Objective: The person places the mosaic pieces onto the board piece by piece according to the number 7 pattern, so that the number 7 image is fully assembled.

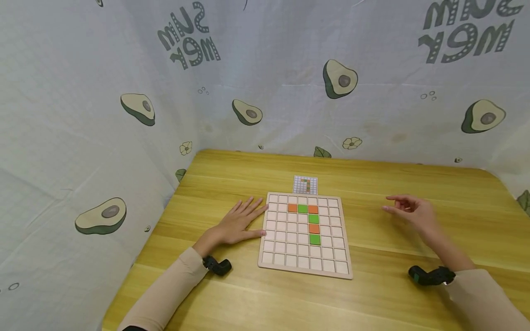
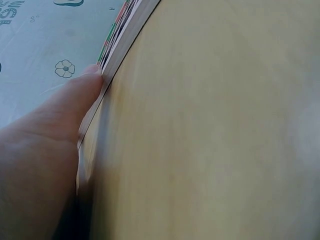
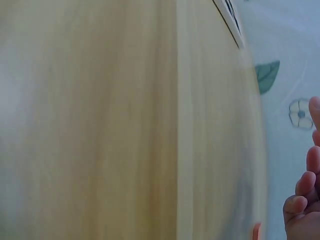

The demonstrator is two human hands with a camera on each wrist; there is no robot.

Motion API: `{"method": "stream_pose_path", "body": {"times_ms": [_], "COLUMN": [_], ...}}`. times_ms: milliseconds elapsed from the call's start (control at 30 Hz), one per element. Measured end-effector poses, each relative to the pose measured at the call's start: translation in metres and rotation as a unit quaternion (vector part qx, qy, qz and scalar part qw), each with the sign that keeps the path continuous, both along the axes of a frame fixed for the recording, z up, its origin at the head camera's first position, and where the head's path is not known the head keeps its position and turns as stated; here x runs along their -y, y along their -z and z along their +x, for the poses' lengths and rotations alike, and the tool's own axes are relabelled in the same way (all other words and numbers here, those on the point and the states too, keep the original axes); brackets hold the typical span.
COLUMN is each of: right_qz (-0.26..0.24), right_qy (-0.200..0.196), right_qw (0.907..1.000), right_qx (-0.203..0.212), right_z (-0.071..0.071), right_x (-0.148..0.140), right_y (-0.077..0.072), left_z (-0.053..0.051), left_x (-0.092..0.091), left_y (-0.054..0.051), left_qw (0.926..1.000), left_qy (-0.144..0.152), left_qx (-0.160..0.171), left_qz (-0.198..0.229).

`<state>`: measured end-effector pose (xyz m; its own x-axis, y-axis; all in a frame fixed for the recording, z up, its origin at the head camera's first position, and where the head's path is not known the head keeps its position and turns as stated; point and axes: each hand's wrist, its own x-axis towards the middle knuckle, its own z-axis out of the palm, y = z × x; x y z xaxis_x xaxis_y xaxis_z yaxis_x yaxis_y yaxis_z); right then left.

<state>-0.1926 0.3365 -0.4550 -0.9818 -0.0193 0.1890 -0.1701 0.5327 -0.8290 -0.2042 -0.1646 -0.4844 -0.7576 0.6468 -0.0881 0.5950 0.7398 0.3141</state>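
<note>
A square wooden grid board (image 1: 285, 265) lies on the table, its cells pale. Three orange tiles (image 1: 292, 208) and three green tiles (image 1: 302, 208) alternate in a short row that turns down into a column. My left hand (image 1: 238, 225) lies flat with fingers spread, its fingertips and thumb at the board's left edge; the left wrist view shows the thumb (image 2: 82, 95) against that edge. Right of the board, my right hand (image 1: 414, 214) hovers with loosely curled fingers, index and thumb apart, nothing visible between them. A small orange piece (image 3: 256, 232) shows at the right wrist view's bottom.
Touching or just behind the board's far edge is a small printed card (image 1: 305, 185) with a similar coloured grid. The wood-grain table (image 1: 232, 294) meets a white curtain (image 1: 281, 92) printed with avocados at the back and left. Each wrist wears a black camera strap.
</note>
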Motion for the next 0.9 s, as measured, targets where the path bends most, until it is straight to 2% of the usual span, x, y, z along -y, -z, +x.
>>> {"method": "stream_pose_path", "body": {"times_ms": [167,467,633,900], "right_qz": [-0.027,0.033,0.019,0.062], "right_qy": [0.023,0.063,0.061,0.055], "right_qw": [0.9994,0.9972,0.9971,0.9944], "right_qx": [-0.001,0.022,0.040,0.066], "right_z": [-0.004,-0.012,-0.014,-0.018], "right_x": [-0.020,-0.052,-0.064,-0.075], "right_y": [0.000,0.004,0.008,0.017], "left_z": [0.000,0.000,0.000,0.001], "left_x": [0.000,0.000,0.000,-0.001], "left_y": [0.000,-0.001,-0.001,-0.002], "left_qw": [1.0000,1.0000,1.0000,1.0000], "left_qy": [-0.002,-0.002,-0.002,-0.002], "left_qx": [0.001,0.003,0.003,0.004], "left_qz": [0.000,0.000,-0.002,-0.002]}}
